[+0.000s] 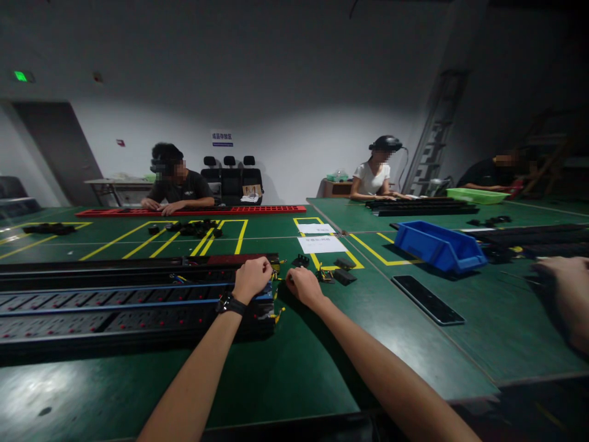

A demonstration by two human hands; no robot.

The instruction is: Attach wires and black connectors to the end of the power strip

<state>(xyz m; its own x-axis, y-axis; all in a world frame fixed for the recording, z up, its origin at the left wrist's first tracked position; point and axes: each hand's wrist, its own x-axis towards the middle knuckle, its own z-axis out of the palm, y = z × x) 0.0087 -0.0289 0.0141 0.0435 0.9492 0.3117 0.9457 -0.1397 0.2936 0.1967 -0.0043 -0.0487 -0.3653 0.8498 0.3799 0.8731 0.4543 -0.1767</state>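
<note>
Long black power strips with rows of sockets and small red dots lie side by side on the left half of the green table. My left hand, with a black watch on its wrist, is closed over the right ends of these strips; its grip is hidden. Just right of those ends my right hand is closed too, fingertips toward yellow wires. What it pinches is too small to make out. Beyond my right hand are black end pieces and a little bundle of yellow wires.
A smartphone and a blue bin are to the right. White paper sheets lie ahead among yellow tape lines. Black parts sit farther left. Another person's hand reaches in at the right edge. Several people work across the table.
</note>
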